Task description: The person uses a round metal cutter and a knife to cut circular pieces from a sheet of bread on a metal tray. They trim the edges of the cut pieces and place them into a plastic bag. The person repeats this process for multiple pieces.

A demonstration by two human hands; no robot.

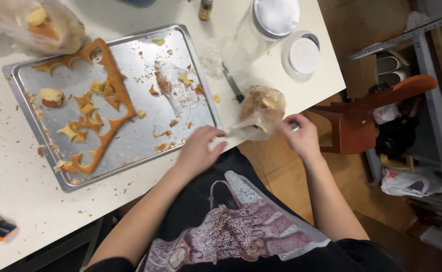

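Observation:
A small clear plastic bag (262, 110) filled with baked pieces sits at the front edge of the white table (19, 186). My left hand (198, 149) pinches the bag's twisted neck at its left end. My right hand (301, 136) holds the other side of the neck and grips a small silvery thing; I cannot tell what it is. Left of the bag lies a metal baking tray (130, 146) with leftover orange-brown dough scrap (111, 90), star-shaped bits and crumbs. A crumpled clear film (173, 88) lies on the tray.
A clear jar with a white lid (276, 17) and a separate round white lid (304, 55) stand at the back right. A knife (232, 84) lies beside the tray. Another bag of baked pieces (40, 25) sits back left. A reddish-brown chair (367, 121) stands right of the table.

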